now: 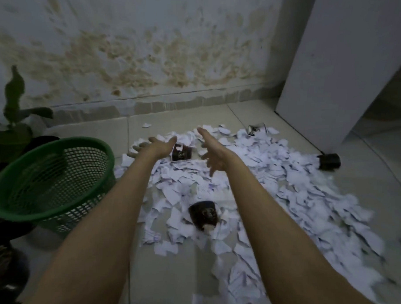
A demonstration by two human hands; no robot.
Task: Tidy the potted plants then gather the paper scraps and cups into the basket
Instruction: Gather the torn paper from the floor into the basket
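Both arms reach forward over the tiled floor (183, 277). Left hand (152, 145) is palm-up, fingers spread and nearly straight, holding nothing. Right hand (212, 151) is turned edge-on, fingers extended and loosely fanned (motion blur softens the tips), also holding nothing. Both hover above the far part of the litter.

Paper scraps (276, 194): a wide, ragged drift of torn white pieces, crumpled and overlapping, some with faint bluish print, spread from the middle of the floor toward the right and near edge.

Cups, dark and cylindrical, glossy:
- near cup (203, 214) on its side among the scraps, between the forearms
- middle cup (181, 152) in the scraps, between the two hands
- right cup (328, 161) on its side at the drift's right edge
- a crushed, shiny item (253, 129) at the far edge; cannot tell what it is

Basket (48, 170): green plastic, round rim, open mesh wall, tilted, on the floor left of the scraps, just beside the left forearm.

Potted plant (14, 117) with broad dark leaves stands behind the basket, far left. Wall (146, 51) is pale plaster, mottled with brown stains. A flat white panel (339, 67) stands at right.
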